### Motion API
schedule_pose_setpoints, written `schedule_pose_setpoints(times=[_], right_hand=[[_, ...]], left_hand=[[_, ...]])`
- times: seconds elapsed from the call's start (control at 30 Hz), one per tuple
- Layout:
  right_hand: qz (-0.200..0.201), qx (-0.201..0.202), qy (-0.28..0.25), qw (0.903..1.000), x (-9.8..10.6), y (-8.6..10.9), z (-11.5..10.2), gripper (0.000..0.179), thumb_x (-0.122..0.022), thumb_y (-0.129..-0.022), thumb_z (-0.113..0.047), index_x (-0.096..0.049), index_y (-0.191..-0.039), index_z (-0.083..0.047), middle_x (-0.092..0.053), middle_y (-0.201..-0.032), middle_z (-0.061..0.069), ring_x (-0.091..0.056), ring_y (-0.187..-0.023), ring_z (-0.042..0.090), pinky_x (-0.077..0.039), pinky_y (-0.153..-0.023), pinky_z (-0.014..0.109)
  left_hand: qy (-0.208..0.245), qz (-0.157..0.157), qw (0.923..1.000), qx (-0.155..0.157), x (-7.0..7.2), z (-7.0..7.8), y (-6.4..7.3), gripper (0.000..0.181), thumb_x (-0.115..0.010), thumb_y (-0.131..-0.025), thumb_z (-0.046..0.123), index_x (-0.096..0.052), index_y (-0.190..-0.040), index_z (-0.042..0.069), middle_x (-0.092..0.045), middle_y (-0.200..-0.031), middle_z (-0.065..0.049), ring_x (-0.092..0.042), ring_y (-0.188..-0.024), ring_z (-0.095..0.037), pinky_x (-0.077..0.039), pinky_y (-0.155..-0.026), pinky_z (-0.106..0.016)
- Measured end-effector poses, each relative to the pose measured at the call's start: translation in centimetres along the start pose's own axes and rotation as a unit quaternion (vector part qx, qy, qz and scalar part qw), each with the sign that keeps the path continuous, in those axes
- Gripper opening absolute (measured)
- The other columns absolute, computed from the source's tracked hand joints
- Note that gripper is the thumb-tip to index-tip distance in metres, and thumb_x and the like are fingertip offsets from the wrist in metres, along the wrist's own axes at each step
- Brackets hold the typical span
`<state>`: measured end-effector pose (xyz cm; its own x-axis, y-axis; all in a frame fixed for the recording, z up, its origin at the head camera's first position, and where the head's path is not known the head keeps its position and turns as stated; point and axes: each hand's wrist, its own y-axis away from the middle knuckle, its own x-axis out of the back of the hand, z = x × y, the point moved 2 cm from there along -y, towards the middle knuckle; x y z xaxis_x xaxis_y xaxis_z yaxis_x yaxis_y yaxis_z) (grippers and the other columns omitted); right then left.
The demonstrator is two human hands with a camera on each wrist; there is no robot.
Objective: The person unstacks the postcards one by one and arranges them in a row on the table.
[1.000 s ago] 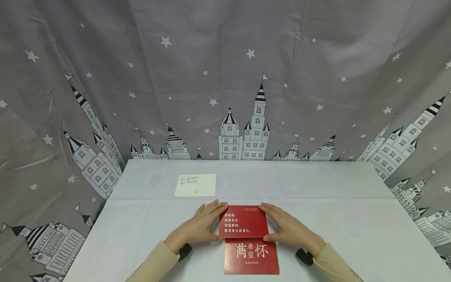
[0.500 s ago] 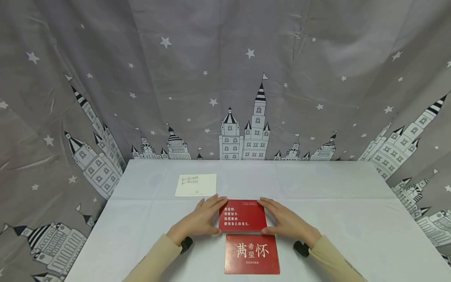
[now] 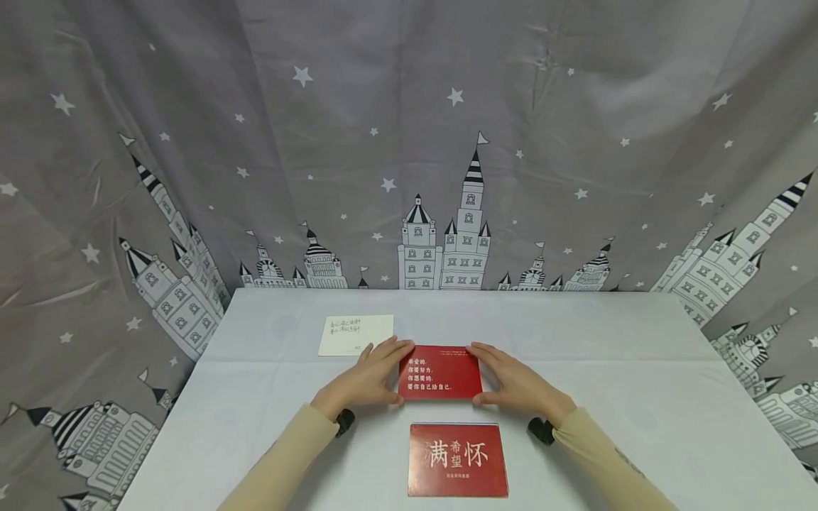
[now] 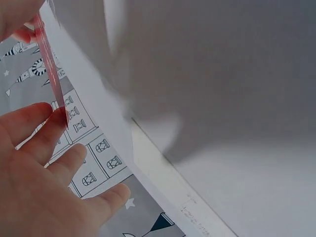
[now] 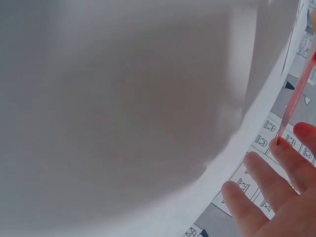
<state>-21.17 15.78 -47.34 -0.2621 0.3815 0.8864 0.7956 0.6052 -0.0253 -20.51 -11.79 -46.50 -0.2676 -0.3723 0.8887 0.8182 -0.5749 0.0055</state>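
A red postcard (image 3: 439, 372) with white printed lines is held level above the table, in front of me. My left hand (image 3: 371, 376) grips its left side, thumb at the near corner and fingertips at the far one. My right hand (image 3: 520, 383) holds the right side in the same way. The wrist views show the red postcard (image 4: 52, 69) nearly edge-on, with the other fingers of each hand spread apart. Nearer to me, a second red postcard (image 3: 456, 479) with large white characters lies flat on the table, apart from both hands.
A cream card (image 3: 356, 336) with handwriting lies at the back left, just beyond my left fingertips. The white table (image 3: 613, 333) ends at a grey curtain (image 3: 409, 92) printed with castles and stars. Dark wrist cameras sit under both wrists.
Both hands have carried the upper red postcard away from me, toward the back. It overlapped the near postcard earlier; now a strip of white table shows between them. The near postcard stayed put.
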Motion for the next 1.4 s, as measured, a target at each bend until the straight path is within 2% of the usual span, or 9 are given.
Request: schedule_pose_setpoints(times=[0.13, 0.37, 0.63, 1.1, 1.4], right_hand=[[0.002, 0.004, 0.0, 1.0, 0.3, -0.5, 0.2, 0.089, -0.073, -0.069, -0.043, -0.031, -0.14, -0.01, -0.033, -0.141, 0.007, -0.03, -0.128, 0.026, -0.03, -0.101, 0.043], [-0.01, -0.014, -0.002, 0.9999, 0.6, -0.9, 0.5, 0.089, -0.073, -0.07, -0.043, -0.03, -0.141, -0.013, -0.03, -0.143, 0.004, -0.028, -0.129, 0.023, -0.03, -0.101, 0.043], [-0.008, -0.004, -0.002, 1.0, 0.8, -1.7, 0.9, 0.09, -0.073, -0.069, -0.046, -0.031, -0.141, -0.013, -0.03, -0.143, 0.005, -0.028, -0.129, 0.024, -0.028, -0.102, 0.043], [-0.013, -0.005, -0.008, 0.9999, 0.7, -2.9, 1.4, 0.084, -0.073, -0.071, -0.04, -0.032, -0.14, -0.014, -0.029, -0.143, 0.004, -0.027, -0.129, 0.022, -0.029, -0.102, 0.043], [-0.017, -0.013, -0.005, 0.9998, 0.7, -3.6, 1.7, 0.084, -0.073, -0.071, -0.04, -0.033, -0.14, -0.013, -0.029, -0.143, 0.004, -0.026, -0.13, 0.022, -0.028, -0.103, 0.042]], left_hand=[[-0.003, -0.004, 1.0, 0.009, 0.2, -0.2, -0.6, 0.092, -0.077, -0.065, 0.025, -0.028, -0.142, 0.011, -0.027, -0.144, -0.003, -0.013, -0.134, -0.025, -0.009, -0.104, -0.055], [-0.002, -0.002, 0.9999, 0.012, 0.6, -0.3, -0.9, 0.091, -0.076, -0.065, 0.025, -0.028, -0.141, 0.011, -0.028, -0.144, -0.004, -0.014, -0.134, -0.025, -0.009, -0.104, -0.055], [-0.008, -0.002, 0.9999, 0.013, 1.0, -0.8, -1.3, 0.09, -0.076, -0.066, 0.026, -0.029, -0.141, 0.012, -0.028, -0.143, -0.004, -0.015, -0.134, -0.025, -0.01, -0.104, -0.055], [-0.012, -0.011, 0.9996, 0.025, 0.9, -1.9, -2.3, 0.09, -0.075, -0.066, 0.028, -0.029, -0.141, 0.013, -0.028, -0.144, -0.003, -0.013, -0.134, -0.024, -0.009, -0.105, -0.054], [0.003, -0.01, 0.9991, 0.042, 0.9, -2.5, -3.0, 0.089, -0.076, -0.065, 0.024, -0.031, -0.141, 0.015, -0.029, -0.144, -0.002, -0.013, -0.134, -0.023, -0.009, -0.105, -0.052]])
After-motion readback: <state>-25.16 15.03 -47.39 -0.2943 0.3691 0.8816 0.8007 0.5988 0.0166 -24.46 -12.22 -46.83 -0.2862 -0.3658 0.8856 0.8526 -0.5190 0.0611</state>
